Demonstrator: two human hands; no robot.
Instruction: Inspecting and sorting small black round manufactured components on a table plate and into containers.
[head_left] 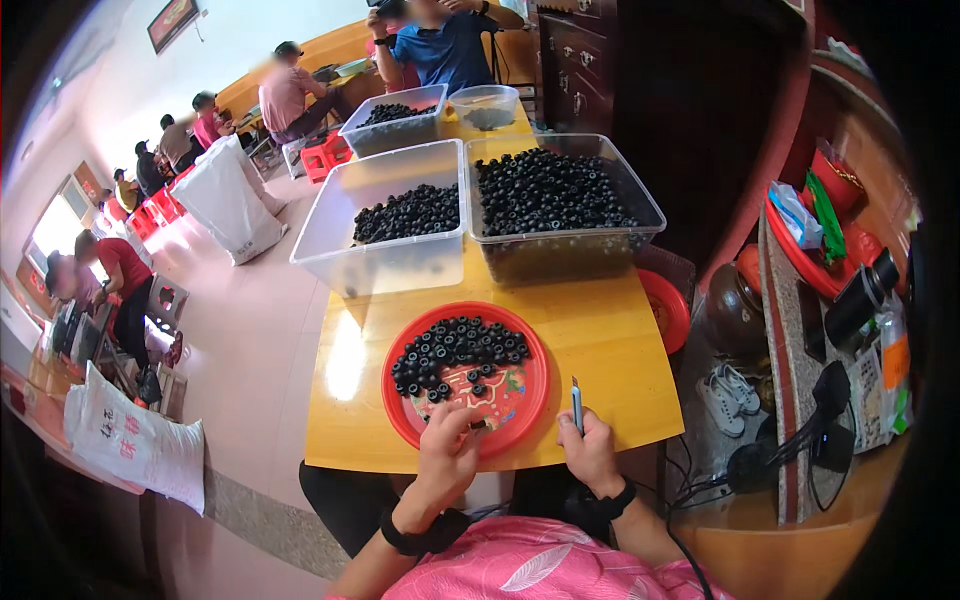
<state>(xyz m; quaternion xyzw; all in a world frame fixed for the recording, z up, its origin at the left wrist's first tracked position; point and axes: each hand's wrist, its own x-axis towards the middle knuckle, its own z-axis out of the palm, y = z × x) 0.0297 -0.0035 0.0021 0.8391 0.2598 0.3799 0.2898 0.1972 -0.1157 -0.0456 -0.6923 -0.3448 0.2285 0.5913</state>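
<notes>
A: Item 1, left hand. State?

B: Fingers pinched on 1 small black ring at the near rim of the red plate. Clenched around that piece, not released.

A: Item 2, right hand.

B: Grasping a thin metal-tipped tool, blade end up, at the near edge of the wooden table, just right of the plate.

A: Item 3, stock on the plate.

B: A heap of black rings covers the far half; the near half is mostly bare, showing a printed pattern.

A: Handling note for the step in hand?

B: My judgement: keep the pinched ring steady over the plate so a slip drops it back in, bring the tool tip in slowly, and keep the point away from the left fingertips.

A: Item 4, table, far side.

B: 2 clear plastic bins side by side: the left bin partly filled with black rings, the right bin heaped. Beyond them, 1 more clear bin and a clear bowl. A second red plate pokes out at the right edge.

A: Item 5, room.

B: Pale tiled floor, white sacks left of the table, other people seated at work along the left wall and at the far end, red stools, a cluttered stone shelf on the right, 1 pair of sneakers below it.
</notes>
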